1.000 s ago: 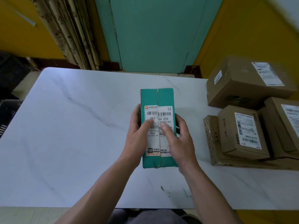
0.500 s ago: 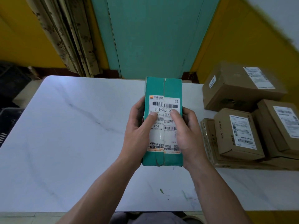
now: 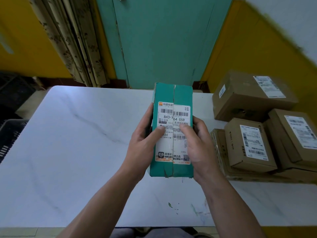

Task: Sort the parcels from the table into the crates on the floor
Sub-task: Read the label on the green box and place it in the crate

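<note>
A green parcel (image 3: pixel 178 95) with a white shipping label across its top is held up above the white marble table (image 3: pixel 77 143), label facing me. My left hand (image 3: pixel 144 143) grips its left side, thumb on the label. My right hand (image 3: pixel 197 146) grips its right side, thumb also on the label. Several brown cardboard parcels are stacked at the table's right end: a large one (image 3: pixel 247 98) at the back, a smaller one (image 3: pixel 248 145) in front and another (image 3: pixel 295 134) at the far right.
A dark slatted crate (image 3: pixel 8 134) stands on the floor left of the table. A green door (image 3: pixel 163 40) and a patterned curtain (image 3: pixel 72 40) lie behind the table, with yellow walls on both sides.
Both hands have lifted the green parcel off the table and brought it higher and closer to me. The thumbs shifted slightly on the label.
</note>
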`<state>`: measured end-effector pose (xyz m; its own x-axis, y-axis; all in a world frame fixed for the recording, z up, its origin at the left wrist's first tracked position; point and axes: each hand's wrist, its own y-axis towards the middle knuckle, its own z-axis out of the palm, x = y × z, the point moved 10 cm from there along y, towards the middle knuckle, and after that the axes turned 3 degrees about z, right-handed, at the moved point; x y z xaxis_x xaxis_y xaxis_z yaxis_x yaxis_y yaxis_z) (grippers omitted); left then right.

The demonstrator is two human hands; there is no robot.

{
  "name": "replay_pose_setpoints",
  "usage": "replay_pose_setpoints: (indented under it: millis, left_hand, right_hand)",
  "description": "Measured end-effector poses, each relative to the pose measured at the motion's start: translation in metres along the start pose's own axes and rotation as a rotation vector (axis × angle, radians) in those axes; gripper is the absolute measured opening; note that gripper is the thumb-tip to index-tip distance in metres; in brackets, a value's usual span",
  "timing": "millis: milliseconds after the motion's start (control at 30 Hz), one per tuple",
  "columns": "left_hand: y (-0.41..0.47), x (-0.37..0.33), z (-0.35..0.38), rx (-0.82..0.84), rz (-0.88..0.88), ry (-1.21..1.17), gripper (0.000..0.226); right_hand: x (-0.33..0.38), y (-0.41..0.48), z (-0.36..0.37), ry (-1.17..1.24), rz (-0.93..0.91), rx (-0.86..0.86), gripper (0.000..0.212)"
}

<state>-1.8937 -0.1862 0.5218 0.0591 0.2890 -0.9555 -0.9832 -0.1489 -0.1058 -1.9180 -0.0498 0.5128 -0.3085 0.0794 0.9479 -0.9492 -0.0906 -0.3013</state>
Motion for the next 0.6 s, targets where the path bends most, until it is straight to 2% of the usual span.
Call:
replay_pose_setpoints:
  millis: [267, 433, 600]
  left_hand:
    - [0.002, -0.001, -0.005, -0.047, 0.012, -0.025, 0.054]
    - [0.001, 0.003, -0.016, -0.159, 0.024, -0.01, 0.031]
    - [0.0, 0.004, -0.017, -0.165, 0.01, 0.027, 0.031]
  right_hand:
    - [0.007, -0.004, 0.007, -0.059, -0.022, 0.083, 0.03]
    - [0.008, -0.003, 0.007, -0.059, -0.045, 0.057, 0.033]
    - [0.007, 0.0, 0.005, 0.013, -0.039, 0.023, 0.03]
